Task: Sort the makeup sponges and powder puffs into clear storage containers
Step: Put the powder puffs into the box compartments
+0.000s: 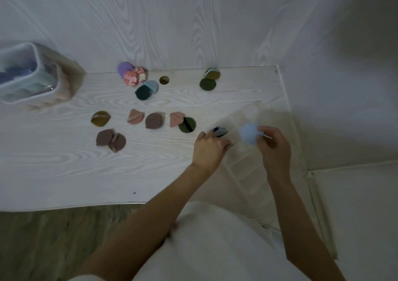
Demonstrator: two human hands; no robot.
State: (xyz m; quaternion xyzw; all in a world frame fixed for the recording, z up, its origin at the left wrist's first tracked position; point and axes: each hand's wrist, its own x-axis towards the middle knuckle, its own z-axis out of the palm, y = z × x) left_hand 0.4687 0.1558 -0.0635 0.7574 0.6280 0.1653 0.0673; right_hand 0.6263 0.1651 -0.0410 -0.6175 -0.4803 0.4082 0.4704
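While the right hand [272, 145] pinches a light blue puff [249, 133], the left hand [210, 146] apparently grips a dark, blurred puff [219, 131].

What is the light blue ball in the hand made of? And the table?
The light blue ball in the right hand looks like soft matte foam, probably a makeup sponge; blur leaves it open. The table looks like whitewashed wood or laminate, with visible grain lines.

The white wood-grain counter [64, 168] carries scattered puffs [153, 120] in brown, pink, olive, green and purple. A clear container [32, 80] stands at its left end.
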